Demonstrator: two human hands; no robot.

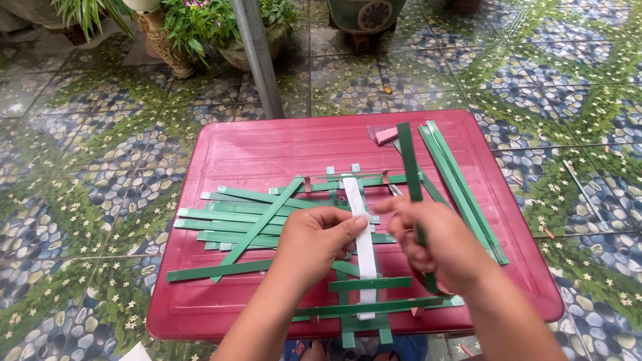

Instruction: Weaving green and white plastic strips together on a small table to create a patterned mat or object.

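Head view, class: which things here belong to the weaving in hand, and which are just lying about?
In hand:
green strip held by the right hand
white strip under the left hand
woven green strips
loose green strips
red table

Lying about:
pink block
potted plants
metal pole

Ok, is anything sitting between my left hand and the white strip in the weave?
Nothing visible does. The left hand is already at the white strip, thumb touching its edge, above the woven green strips. The right hand holds a separate dark green strip off to the side.
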